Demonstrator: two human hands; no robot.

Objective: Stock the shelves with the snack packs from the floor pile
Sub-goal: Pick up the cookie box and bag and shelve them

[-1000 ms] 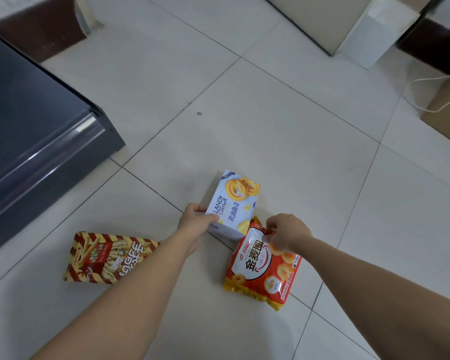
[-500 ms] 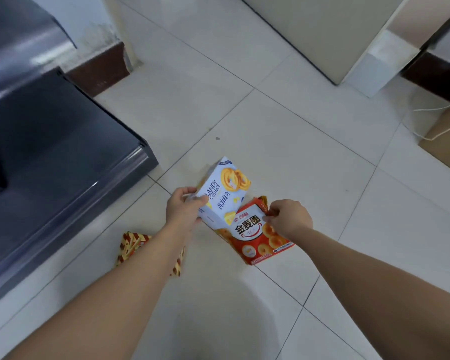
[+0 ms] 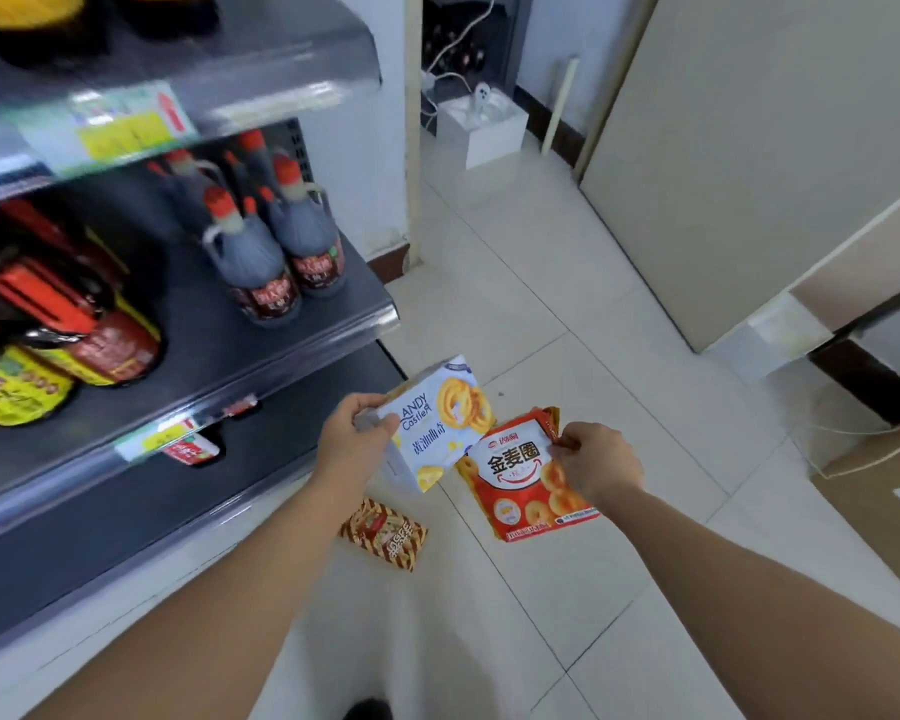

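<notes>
My left hand (image 3: 352, 444) curls round the white butter-cookie box (image 3: 437, 423). My right hand (image 3: 596, 462) pinches the red ring-snack bag (image 3: 520, 475) by its top edge. I hold both above the tiles (image 3: 541, 615). A striped snack pack (image 3: 383, 533) lies there, beside the bottom shelf (image 3: 126, 511) front edge.

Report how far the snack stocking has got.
Done: no snack packs show on the shelves, only dark bottles. In hand: left hand grips the cookie box, right hand pinches the red ring-snack bag. Left: shelving both, plus the striped pack on the floor.
</notes>
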